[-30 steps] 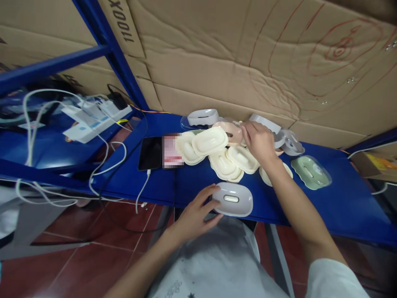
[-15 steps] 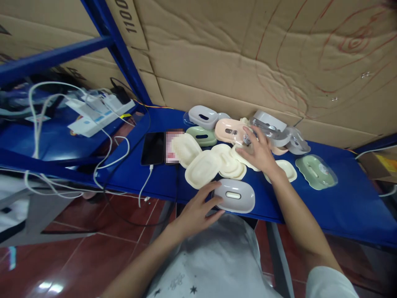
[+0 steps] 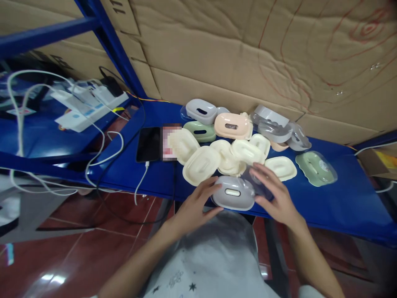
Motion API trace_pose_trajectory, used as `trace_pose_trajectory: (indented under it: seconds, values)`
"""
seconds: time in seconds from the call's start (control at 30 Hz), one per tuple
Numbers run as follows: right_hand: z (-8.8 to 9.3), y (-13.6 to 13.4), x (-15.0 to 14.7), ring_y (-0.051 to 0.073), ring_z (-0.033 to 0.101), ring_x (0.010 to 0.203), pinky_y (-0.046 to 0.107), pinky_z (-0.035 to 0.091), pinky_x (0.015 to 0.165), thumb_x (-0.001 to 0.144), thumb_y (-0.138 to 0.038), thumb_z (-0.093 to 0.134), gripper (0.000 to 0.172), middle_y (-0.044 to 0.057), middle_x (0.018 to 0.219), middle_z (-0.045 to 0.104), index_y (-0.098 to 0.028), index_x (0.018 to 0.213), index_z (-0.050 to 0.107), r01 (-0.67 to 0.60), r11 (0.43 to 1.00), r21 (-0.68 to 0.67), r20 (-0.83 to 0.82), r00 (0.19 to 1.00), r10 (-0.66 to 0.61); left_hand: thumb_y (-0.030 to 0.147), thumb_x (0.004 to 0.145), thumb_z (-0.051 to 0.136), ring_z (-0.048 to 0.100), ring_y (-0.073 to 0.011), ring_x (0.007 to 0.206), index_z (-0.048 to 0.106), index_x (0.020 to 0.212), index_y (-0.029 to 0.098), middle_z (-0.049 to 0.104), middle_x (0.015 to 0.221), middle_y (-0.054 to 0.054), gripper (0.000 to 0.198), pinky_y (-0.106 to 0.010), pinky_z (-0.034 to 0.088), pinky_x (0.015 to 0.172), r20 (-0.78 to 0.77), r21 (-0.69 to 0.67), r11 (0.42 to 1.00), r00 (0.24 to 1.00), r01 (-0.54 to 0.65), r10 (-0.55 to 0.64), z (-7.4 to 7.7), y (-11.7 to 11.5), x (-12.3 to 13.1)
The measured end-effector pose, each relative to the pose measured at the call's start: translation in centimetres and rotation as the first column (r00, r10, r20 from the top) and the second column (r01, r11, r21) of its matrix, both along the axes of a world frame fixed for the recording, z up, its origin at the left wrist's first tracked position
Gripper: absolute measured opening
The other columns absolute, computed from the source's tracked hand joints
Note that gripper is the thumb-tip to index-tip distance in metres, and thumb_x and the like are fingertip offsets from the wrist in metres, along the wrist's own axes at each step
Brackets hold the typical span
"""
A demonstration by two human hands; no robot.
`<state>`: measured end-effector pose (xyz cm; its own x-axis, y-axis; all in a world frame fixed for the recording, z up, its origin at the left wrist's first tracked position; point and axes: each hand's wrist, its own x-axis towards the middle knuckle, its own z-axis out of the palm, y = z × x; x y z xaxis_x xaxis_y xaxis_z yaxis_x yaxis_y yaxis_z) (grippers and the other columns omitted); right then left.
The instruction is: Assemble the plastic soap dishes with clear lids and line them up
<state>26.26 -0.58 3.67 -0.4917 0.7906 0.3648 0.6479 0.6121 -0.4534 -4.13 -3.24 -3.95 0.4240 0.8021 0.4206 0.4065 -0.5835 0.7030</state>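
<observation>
A grey oval soap dish [image 3: 234, 203] with a slot in its middle lies at the front edge of the blue table. My left hand [image 3: 198, 203] grips its left end, thumb at the near side and fingers on the far rim. At the dish's right end, my right hand [image 3: 277, 196] is closed on a clear plastic cover [image 3: 259, 182], which is tilted and partly hidden by the fingers. Behind the dish lie several cream oval trays [image 3: 201, 165], overlapping. A peach soap dish [image 3: 223, 124] and a green one [image 3: 198, 134] stand further back.
Grey dishes and clear covers [image 3: 274, 128] are piled against the cardboard wall [image 3: 217, 62]. A wavy green dish under a clear cover [image 3: 313, 169] lies on the right. On the left are a phone [image 3: 149, 144] with a white cable and a power strip [image 3: 93, 114].
My right hand has come from above the peach dish down to the grey dish, bringing the clear cover. My left hand stays at the grey dish.
</observation>
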Motion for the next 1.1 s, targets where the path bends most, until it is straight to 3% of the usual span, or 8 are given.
trace_pose_trajectory:
  seconds: [0.1, 0.23, 0.43, 0.7, 1.1]
  values:
    - [-2.3, -2.8, -0.4, 0.036, 0.05, 0.151, 0.055, 0.051, 0.118, 0.105, -0.054, 0.06, 0.067, 0.012, 0.166, 0.048, -0.036, 0.166, 0.04, -0.017, 1.0, -0.01, 0.042, 0.999, 0.018, 0.034, 0.098, 0.077, 0.053, -0.0377, 0.149, 0.029, 0.166, 0.034, 0.051, 0.162, -0.018, 0.084, -0.064, 0.055, 0.116, 0.026, -0.006, 1.0, 1.0, 0.007, -0.007, -0.1, 0.1, 0.0]
    - [-3.5, -3.7, -1.9, 0.036, 0.044, 0.155, 0.059, 0.05, 0.118, 0.104, -0.049, 0.064, 0.069, 0.011, 0.165, 0.049, -0.037, 0.167, 0.039, -0.042, 0.999, 0.028, 0.122, 0.992, 0.039, 0.038, 0.096, 0.079, 0.055, -0.0383, 0.148, 0.024, 0.169, 0.036, 0.052, 0.162, -0.017, 0.091, -0.064, 0.055, 0.116, 0.0, -0.066, 0.998, 1.0, 0.004, -0.004, -0.1, 0.2, 0.1]
    - [-3.2, -3.7, -2.9, 0.038, 0.04, 0.156, 0.063, 0.049, 0.116, 0.102, -0.046, 0.068, 0.069, 0.014, 0.164, 0.049, -0.032, 0.165, 0.041, -0.052, 0.992, 0.113, 0.221, 0.975, 0.026, 0.04, 0.099, 0.076, 0.055, -0.0373, 0.148, 0.025, 0.168, 0.038, 0.052, 0.162, -0.015, 0.086, -0.063, 0.054, 0.117, -0.004, -0.095, 0.995, 0.999, 0.037, -0.038, 0.2, 0.2, 0.0]
    - [-2.2, -3.5, -3.1, 0.038, 0.04, 0.155, 0.062, 0.051, 0.115, 0.104, -0.047, 0.065, 0.064, 0.017, 0.161, 0.051, -0.026, 0.162, 0.046, -0.093, 0.988, 0.126, 0.308, 0.95, 0.05, 0.038, 0.097, 0.079, 0.055, -0.0367, 0.148, 0.027, 0.166, 0.042, 0.052, 0.162, -0.013, 0.087, -0.063, 0.052, 0.119, 0.004, -0.13, 0.991, 0.999, 0.035, -0.035, 0.7, 0.4, -0.2]
    - [-2.1, -3.7, -3.5, 0.04, 0.042, 0.152, 0.063, 0.054, 0.111, 0.106, -0.048, 0.061, 0.059, 0.018, 0.16, 0.052, -0.022, 0.157, 0.05, -0.093, 0.984, 0.15, 0.371, 0.928, 0.031, 0.037, 0.097, 0.078, 0.057, -0.0344, 0.147, 0.03, 0.167, 0.041, 0.053, 0.162, -0.012, 0.085, -0.059, 0.053, 0.119, -0.002, -0.11, 0.994, 1.0, 0.019, -0.019, 0.8, 0.4, -0.3]
